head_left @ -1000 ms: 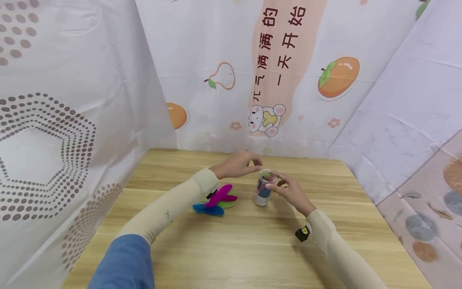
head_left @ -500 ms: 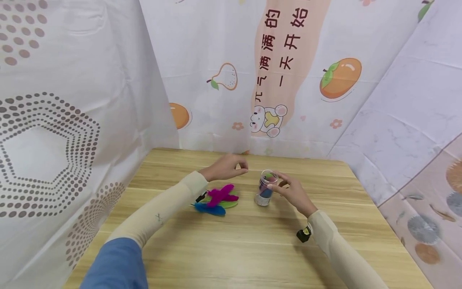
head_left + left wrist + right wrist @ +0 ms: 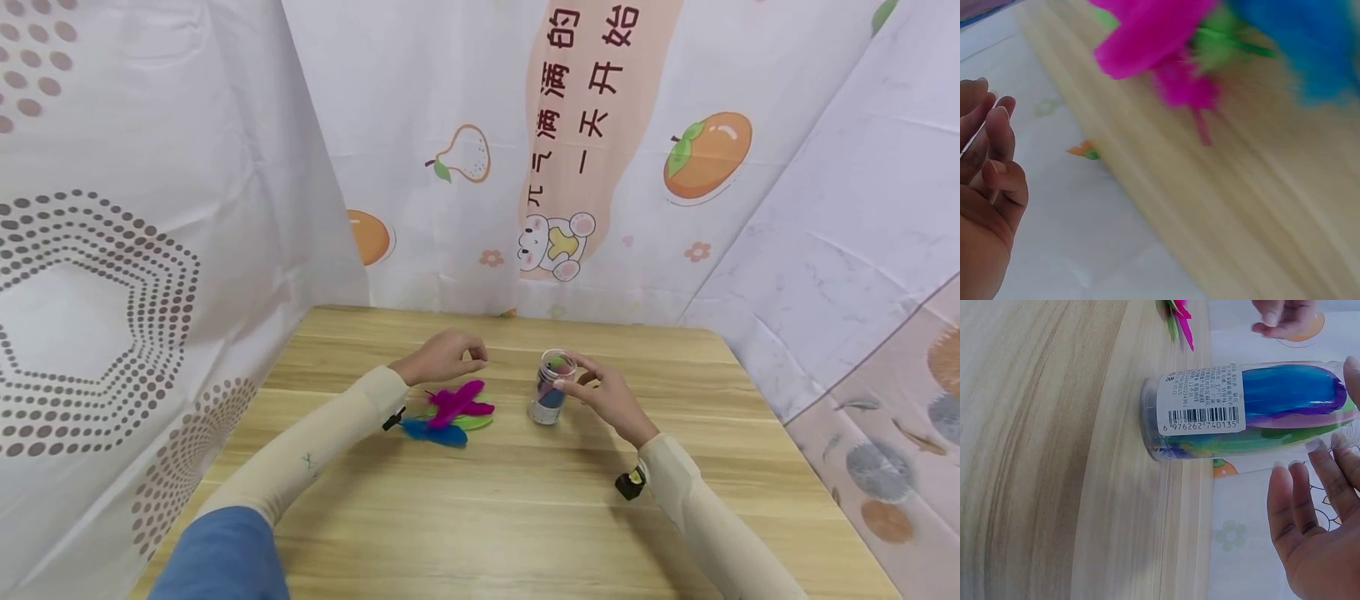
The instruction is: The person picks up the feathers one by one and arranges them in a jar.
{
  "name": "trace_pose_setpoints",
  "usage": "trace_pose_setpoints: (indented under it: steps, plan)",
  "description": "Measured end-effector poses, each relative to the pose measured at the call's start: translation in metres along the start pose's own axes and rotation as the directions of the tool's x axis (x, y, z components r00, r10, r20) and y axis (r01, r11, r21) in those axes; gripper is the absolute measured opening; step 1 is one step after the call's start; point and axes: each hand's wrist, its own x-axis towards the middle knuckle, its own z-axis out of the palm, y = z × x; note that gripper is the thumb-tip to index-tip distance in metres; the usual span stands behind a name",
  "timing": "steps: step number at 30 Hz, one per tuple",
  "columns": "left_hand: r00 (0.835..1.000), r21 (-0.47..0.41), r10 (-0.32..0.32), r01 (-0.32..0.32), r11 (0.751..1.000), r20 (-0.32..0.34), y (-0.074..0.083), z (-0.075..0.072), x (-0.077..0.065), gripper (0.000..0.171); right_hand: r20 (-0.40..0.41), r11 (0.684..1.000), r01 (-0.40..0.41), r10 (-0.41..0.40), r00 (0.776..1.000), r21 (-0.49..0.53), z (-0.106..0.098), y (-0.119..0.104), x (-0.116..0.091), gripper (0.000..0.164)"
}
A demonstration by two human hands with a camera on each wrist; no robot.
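Observation:
My right hand (image 3: 613,407) holds a clear plastic jar (image 3: 550,400) near its open mouth, thumb on one side and fingers on the other. The jar stands upright on the table, with blue, purple, pink and green feathers inside. A white barcode label (image 3: 1200,403) wraps its lower part in the right wrist view. To the left, my left hand (image 3: 444,357) hovers with loosely curled fingers and nothing in them. Just in front of it lies a small pile: magenta feathers (image 3: 457,403) on top, a blue feather (image 3: 437,432) and a light green feather (image 3: 476,422) under them.
All of this is on a wood-grain table (image 3: 480,517). Its back edge meets a white curtain (image 3: 420,283) printed with fruit and lettering; more patterned cloth hangs at both sides. Small black wrist cameras (image 3: 631,483) sit on both sleeves.
My left hand has moved away from the jar's mouth, leftward to above the feather pile. The right hand and the jar have stayed in place.

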Motion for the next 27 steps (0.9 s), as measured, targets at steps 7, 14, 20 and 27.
trace_pose_setpoints:
  steps: [7,14,20,27]
  plan:
    - [0.993,-0.045,-0.102,0.105,0.994,0.058,-0.007,0.007,-0.015,0.014,-0.011,1.0,0.005,-0.005,1.0,-0.008,-0.002,-0.001,0.0,0.07]
    - [0.986,-0.045,-0.152,0.156,0.987,0.072,-0.011,0.016,-0.023,0.011,-0.01,1.0,0.01,-0.01,1.0,-0.002,-0.001,0.001,-0.002,0.069]
    - [0.971,-0.026,-0.216,0.22,0.975,0.106,-0.014,0.026,-0.024,0.026,-0.012,1.0,0.006,-0.006,1.0,-0.008,-0.002,0.001,-0.002,0.07]
    - [0.951,-0.011,-0.28,0.284,0.959,0.13,-0.017,0.037,-0.026,0.031,-0.008,1.0,0.012,-0.012,1.0,-0.027,-0.002,0.001,0.001,0.07]
